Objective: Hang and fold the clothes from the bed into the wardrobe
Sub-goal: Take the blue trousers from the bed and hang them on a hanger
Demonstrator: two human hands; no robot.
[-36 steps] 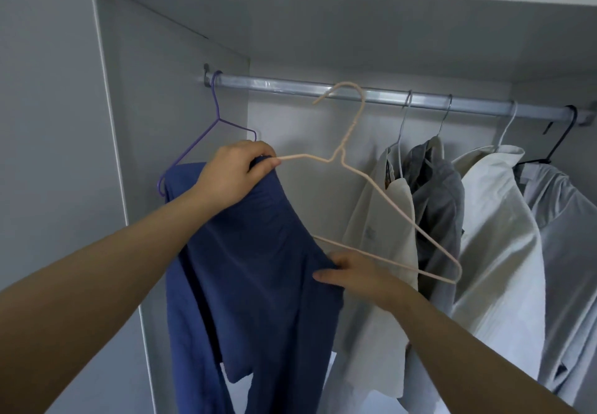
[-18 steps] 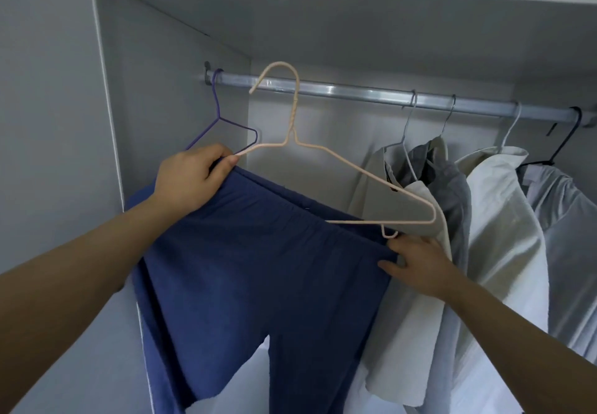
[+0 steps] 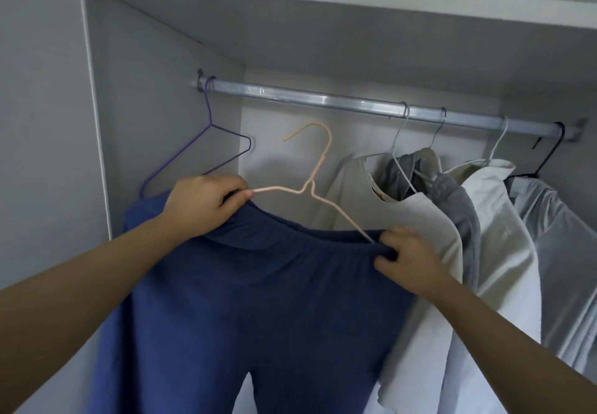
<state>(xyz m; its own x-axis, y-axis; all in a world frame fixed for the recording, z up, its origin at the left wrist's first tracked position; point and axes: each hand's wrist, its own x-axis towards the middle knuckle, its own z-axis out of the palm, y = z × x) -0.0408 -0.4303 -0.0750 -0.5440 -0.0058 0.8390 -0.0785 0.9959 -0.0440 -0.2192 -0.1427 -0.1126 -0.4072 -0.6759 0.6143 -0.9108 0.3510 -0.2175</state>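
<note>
left hand (image 3: 206,203) pinches peach hanger (image 3: 310,186) end, 9 o'clock | right hand (image 3: 407,258) grips blue trousers (image 3: 274,300) waistband, 4 o'clock

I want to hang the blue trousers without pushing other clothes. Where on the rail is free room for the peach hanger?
Free: the bare rail between the purple hanger at the left end and the first grey hanger; the peach hanger with the blue trousers is held just below it. Crowded: rightwards, four loaded hangers close together.

Empty purple hanger (image 3: 209,106) upper left of the frame, cream top (image 3: 403,220), grey garment (image 3: 458,200), white shirt (image 3: 504,220) hanging centre right, black hanger (image 3: 549,156) far right
</note>
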